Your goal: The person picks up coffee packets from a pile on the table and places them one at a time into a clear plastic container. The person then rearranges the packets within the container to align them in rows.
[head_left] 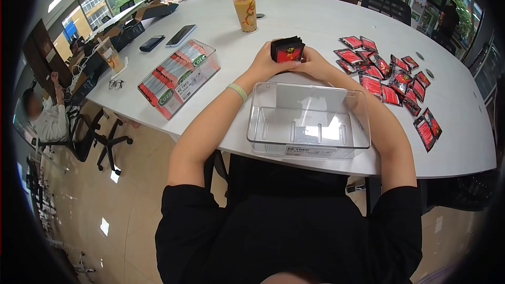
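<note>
Between my hands, beyond the clear bin, stands a stack of red and black sachets (288, 51). My left hand (264, 63) grips the stack's left side, fingers partly hidden behind it. On the right side my right hand (314, 64) is closed round the same stack. The transparent plastic bin (307, 144) sits without contents at the table's near edge, between my forearms. To the right, several loose red and black sachets (371, 84) lie scattered. A second clear bin (210, 66), on the left, is filled with rows of red and white packets (173, 73).
The white table (447, 142) holds a tall drink cup (245, 10), two phones (181, 36), glasses (116, 84) and another cup (110, 55) at the left edge. A seated person (50, 115) is at far left. Black chair (386, 6) stands behind the table.
</note>
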Motion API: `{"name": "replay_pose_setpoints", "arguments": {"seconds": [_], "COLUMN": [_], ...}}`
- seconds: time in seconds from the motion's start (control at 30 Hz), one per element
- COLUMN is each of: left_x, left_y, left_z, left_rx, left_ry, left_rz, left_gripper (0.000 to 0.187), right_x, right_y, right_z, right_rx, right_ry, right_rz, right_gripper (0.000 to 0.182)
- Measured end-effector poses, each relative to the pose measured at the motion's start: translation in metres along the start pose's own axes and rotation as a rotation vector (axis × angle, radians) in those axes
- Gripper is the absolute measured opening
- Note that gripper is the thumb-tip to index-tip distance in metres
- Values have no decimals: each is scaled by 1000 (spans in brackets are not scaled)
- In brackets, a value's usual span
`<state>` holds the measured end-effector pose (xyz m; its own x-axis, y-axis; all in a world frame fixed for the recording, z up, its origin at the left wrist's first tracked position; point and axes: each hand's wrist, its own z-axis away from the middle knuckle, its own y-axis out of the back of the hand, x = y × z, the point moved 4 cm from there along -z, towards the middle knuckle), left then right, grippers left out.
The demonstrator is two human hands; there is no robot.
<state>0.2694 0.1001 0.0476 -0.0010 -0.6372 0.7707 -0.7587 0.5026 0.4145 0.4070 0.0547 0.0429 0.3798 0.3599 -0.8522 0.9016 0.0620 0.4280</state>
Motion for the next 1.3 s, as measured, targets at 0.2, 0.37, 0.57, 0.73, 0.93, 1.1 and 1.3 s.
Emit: {"name": "replay_pose_setpoints", "arguments": {"seconds": [0.2, 0.37, 0.57, 0.73, 0.93, 1.1, 1.3], "left_x": [7, 22, 35, 35, 35, 34, 31], "left_y": [-11, -10, -11, -14, -18, -16, -14], "left_z": [4, 6, 9, 8, 8, 10, 10], "left_rx": [51, -10, -59, -101, -70, -76, 42], "left_ry": [-259, -318, -375, -316, -175, -89, -69], "left_rz": [-272, -368, -182, -80, 122, 172, 196], "left_gripper": [72, 66, 58, 51, 47, 46, 42], "right_x": [8, 2, -6, -28, -29, -14, -6], "right_y": [0, 1, -3, -5, 40, 113, 122], "right_z": [2, 1, 7, 12, 12, 32, 48], "right_rx": [-63, -103, -164, -207, -178, 17, -225], "right_ry": [3, -108, -156, -213, -32, -250, -548], "right_rz": [-51, -83, -117, -16, 850, 1050, 1027], "right_gripper": [44, 43, 43, 49, 60, 62, 69]}}
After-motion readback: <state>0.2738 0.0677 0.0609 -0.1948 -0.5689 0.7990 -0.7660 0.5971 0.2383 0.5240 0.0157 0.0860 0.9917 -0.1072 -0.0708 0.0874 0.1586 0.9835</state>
